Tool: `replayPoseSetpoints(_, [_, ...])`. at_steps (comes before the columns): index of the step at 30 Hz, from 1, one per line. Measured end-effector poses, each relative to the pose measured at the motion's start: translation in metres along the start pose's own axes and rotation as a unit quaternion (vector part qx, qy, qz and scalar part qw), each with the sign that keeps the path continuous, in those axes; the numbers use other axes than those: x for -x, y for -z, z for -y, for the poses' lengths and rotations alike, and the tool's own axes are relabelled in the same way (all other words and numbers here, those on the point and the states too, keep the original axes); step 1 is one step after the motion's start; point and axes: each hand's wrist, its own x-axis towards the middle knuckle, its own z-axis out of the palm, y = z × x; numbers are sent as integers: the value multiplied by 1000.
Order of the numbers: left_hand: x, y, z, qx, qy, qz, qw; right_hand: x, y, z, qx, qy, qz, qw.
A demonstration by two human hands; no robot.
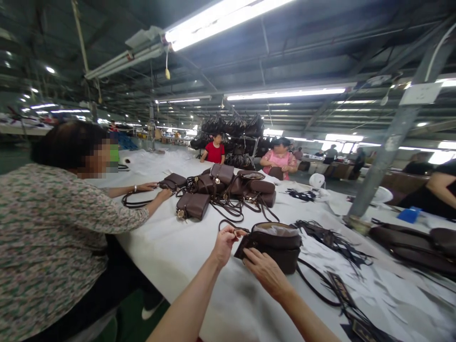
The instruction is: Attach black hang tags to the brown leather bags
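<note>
The right hand (266, 270), fingers extended, lies against the dark bag's (283, 251) near-left side, grip unclear; the left hand (224, 244), fingers pinched on a strap (242, 232), is just left of that bag, which stands, long axis crosswise, on the tabletop (192, 242); beyond it, piled bags (223, 175).

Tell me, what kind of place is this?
It looks like a factory or workshop for bags. You can see a pile of brown bags on a big white worktable, several people working around it, and long tube lights under a high roof.
</note>
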Motion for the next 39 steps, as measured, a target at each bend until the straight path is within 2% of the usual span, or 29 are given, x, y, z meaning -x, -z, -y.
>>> replayPoseSetpoints(4, [3, 0, -3, 1, -2, 2, 1000, -4, -1, -2, 59, 0, -7, 998])
replayPoseSetpoints(10, [5, -2, -7, -2, 1, 29, 1000, -24, 12, 6, 54, -27, 37, 997])
replayPoseSetpoints(16, [2, 9, -1, 44, 8, 25, 999, -46, 1, 15, 91, -90, 72, 989])
replayPoseSetpoints(19, [1, 17, 1, 76, 28, 15, 997, -50, 5, 10, 77, -36, 88, 993])
replayPoseSetpoints(23, [-1, 22, 1, 89, 57, -25, 994, -38, 18, 1, 20, 48, 84, 995])
replayPoseSetpoints(29, [-7, 23, 3, 59, 79, -24, 995, -13, 21, -1, 4, 61, 123, 991])
replayPoseSetpoints(33, [-6, 18, 0, 24, 69, -8, 997, -22, 25, 9, 34, 70, 115, 990])
replayPoseSetpoints(36, [-6, 16, -2, -2, 61, 7, 998, -40, 28, 15, 50, 24, 143, 988])
replayPoseSetpoints(39, [-9, 19, -2, -10, 65, 13, 998, -56, 31, 17, 42, -46, 212, 975])
